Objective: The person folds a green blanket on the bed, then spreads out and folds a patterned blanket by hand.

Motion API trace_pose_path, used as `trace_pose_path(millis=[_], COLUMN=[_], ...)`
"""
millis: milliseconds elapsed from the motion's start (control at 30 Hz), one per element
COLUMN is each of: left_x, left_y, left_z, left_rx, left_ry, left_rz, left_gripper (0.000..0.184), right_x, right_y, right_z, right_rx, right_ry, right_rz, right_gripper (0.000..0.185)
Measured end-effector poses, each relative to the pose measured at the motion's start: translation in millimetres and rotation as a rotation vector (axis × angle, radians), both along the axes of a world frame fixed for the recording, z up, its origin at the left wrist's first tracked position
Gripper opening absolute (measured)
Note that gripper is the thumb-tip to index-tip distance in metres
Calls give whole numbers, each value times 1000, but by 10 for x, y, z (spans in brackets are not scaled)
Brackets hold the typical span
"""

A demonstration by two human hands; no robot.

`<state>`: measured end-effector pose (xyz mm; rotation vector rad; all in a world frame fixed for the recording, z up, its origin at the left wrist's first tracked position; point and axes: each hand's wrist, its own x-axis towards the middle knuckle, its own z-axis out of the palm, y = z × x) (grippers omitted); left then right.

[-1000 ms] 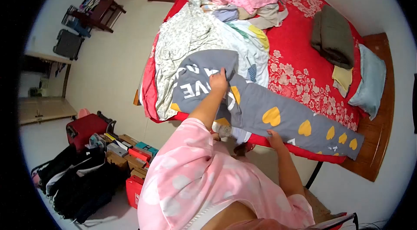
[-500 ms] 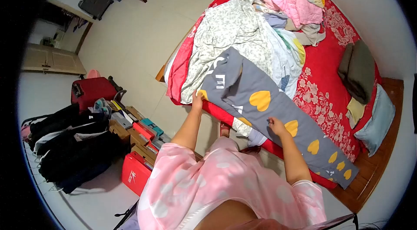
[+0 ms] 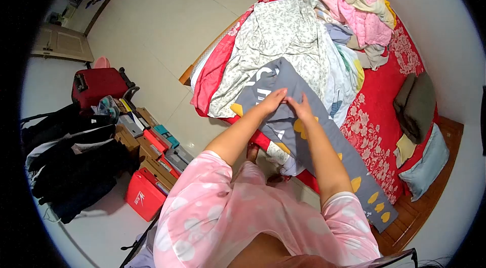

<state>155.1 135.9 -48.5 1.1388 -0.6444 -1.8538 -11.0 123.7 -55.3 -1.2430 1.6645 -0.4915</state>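
Observation:
A grey cloth with yellow hearts and white letters (image 3: 326,134) lies in a long strip along the near side of the bed, its left end bunched. On that bunched part rests my left hand (image 3: 273,101), fingers stretched toward the right. Close beside it, my right hand (image 3: 302,108) touches the same cloth with its fingers apart; the fingertips of the two hands nearly meet. Under the cloth's left end spreads a white leaf-patterned sheet (image 3: 276,30).
Pink and cream bedding (image 3: 357,7) is heaped at the bed's far end. A dark folded blanket (image 3: 416,108) and a light blue pillow (image 3: 425,164) lie at the right. Shoe boxes (image 3: 147,194), a red suitcase (image 3: 101,86) and dark clothes (image 3: 81,161) stand at the left.
My left hand has moved from the cloth's left edge onto its bunched part. My right hand has moved up and left beside it. The view has shifted.

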Motion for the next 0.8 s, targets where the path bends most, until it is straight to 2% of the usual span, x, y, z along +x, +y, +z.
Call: trace_pose_path(millis=[33,133,167,267,333,367,400,433,533,567,667,700,800], left_x=[54,313,365,412,389,380,366,351,431,449,566,611,770], left_y=[3,-191,-224,-358,-399,-409,-414,-413,-403,-393,-542,-664,-973], left_z=[-42,5,237,484,491,446,391,338,105,5,76,-14,-109], left_rx=[-9,-150,-162,-422,-400,-380,-360,-314,-309,-388,-219,-199,-153], left_ry=[-38,-676,-790,-1236,-1285,-1312,-1336,-1384,-1454,-1498,-1376,-1330,-649], left_rz=[-4,135,240,189,-13,-138,-263,-259,-321,-251,-231,-99,141], left_gripper=[49,48,54,58,58,56,55,46,40,30,16,16,16], right_x=[111,497,627,832,881,824,798,775,651,614,578,577,574], right_y=[-20,219,338,631,759,831,848,858,778,747,712,706,674], right_z=[6,297,476,723,883,755,748,741,806,849,1039,1124,1296], right_rx=[1,-279,-298,-213,-104,-257,-290,-325,-388,-401,-319,-360,-409], right_ry=[106,120,140,178,242,195,193,192,167,156,197,154,72], right_rz=[47,335,399,588,702,765,797,829,931,966,1018,989,939], right_gripper=[70,66,64,57,55,55,54,52,50,50,54,53,53])
